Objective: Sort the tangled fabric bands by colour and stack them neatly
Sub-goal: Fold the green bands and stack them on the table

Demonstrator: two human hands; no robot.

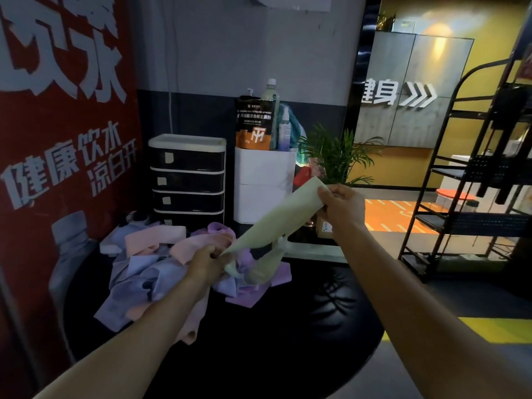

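Note:
A pale green fabric band is stretched between my hands above the round black table. My right hand pinches its upper end, raised toward the right. My left hand grips its lower end just over the pile. The band's tail droops past my left hand onto the heap. The tangled pile of lilac, blue-lavender and peach-pink bands lies on the table's left half, partly under my left forearm.
A small black drawer unit and a white bin holding bottles and a pouch stand at the back. A potted plant sits right of the bin. A red wall poster is on the left, a black metal rack on the right.

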